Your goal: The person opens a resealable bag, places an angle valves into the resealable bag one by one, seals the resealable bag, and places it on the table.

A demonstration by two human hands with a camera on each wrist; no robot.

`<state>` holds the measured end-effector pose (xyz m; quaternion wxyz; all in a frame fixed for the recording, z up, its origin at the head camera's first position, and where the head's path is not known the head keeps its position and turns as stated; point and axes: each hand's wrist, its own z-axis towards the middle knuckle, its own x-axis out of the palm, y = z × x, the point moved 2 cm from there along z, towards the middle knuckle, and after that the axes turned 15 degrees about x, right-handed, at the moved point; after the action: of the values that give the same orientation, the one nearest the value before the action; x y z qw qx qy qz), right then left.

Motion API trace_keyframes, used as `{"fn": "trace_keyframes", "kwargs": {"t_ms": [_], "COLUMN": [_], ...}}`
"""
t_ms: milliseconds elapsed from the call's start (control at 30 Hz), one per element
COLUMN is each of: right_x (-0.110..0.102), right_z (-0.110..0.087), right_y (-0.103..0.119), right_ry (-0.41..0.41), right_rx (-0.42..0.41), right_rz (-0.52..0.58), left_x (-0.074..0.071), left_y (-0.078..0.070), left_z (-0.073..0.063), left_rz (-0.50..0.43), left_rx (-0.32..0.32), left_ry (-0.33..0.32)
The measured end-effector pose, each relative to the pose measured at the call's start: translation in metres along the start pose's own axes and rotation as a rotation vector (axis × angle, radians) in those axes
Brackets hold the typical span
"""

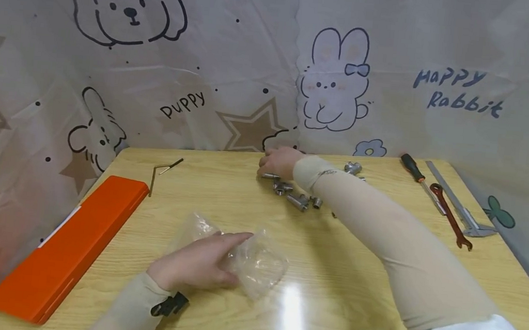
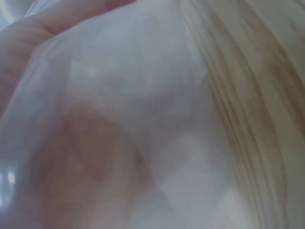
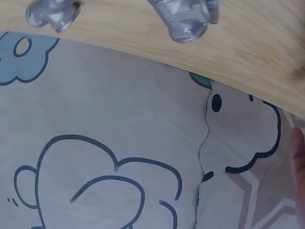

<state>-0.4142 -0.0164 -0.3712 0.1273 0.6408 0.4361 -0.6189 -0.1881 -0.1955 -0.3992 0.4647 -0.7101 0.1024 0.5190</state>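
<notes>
My left hand (image 1: 203, 261) is around a crumpled clear plastic bag (image 1: 261, 266) at the front of the table, the bag between thumb and fingers. In the left wrist view the clear film (image 2: 143, 62) fills most of the picture, blurred, with part of the hand showing through. Toward the table's back edge, my right hand (image 1: 281, 162) reaches down with its fingers bent beside a small metal fitting (image 1: 270, 176). I cannot tell whether it grips that piece. More metal pipe fittings (image 1: 297, 203) lie just in front of it. Only a finger edge (image 3: 299, 162) shows in the right wrist view.
An orange case (image 1: 76, 246) lies along the left side, near hex keys (image 1: 153, 179). On the right are a screwdriver (image 1: 413, 169), a red-brown wrench (image 1: 451, 216) and a caliper (image 1: 457, 201). Another fitting (image 1: 353, 167) lies behind the right forearm. A printed cloth (image 1: 254, 55) hangs behind the table.
</notes>
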Motion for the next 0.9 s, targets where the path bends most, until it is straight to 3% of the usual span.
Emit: {"fn": "trace_keyframes", "kwargs": {"t_ms": [233, 367, 500, 667, 800, 900], "right_x": [0.001, -0.005, -0.02, -0.034, -0.035, -0.028], "right_z": [0.001, -0.003, -0.028, -0.087, -0.148, -0.189], "right_y": [-0.002, -0.008, -0.023, -0.032, -0.014, 0.012], "right_ry": [-0.07, -0.081, -0.177, -0.33, -0.338, -0.274], "right_rx": [-0.036, 0.04, 0.23, 0.384, 0.463, 0.493], "right_rz": [-0.112, -0.023, 0.262, 0.677, 1.024, 1.258], "left_x": [0.001, 0.005, 0.006, 0.005, 0.004, 0.002], "left_y": [-0.007, -0.01, -0.011, -0.007, -0.006, -0.005], "left_z": [0.002, 0.004, 0.006, 0.007, 0.008, 0.007], "left_rz": [0.002, 0.037, 0.105, 0.084, 0.027, 0.0], "left_rx": [0.028, 0.041, 0.055, 0.046, 0.04, 0.044], "left_ry": [0.016, 0.001, -0.049, -0.093, -0.119, -0.139]}}
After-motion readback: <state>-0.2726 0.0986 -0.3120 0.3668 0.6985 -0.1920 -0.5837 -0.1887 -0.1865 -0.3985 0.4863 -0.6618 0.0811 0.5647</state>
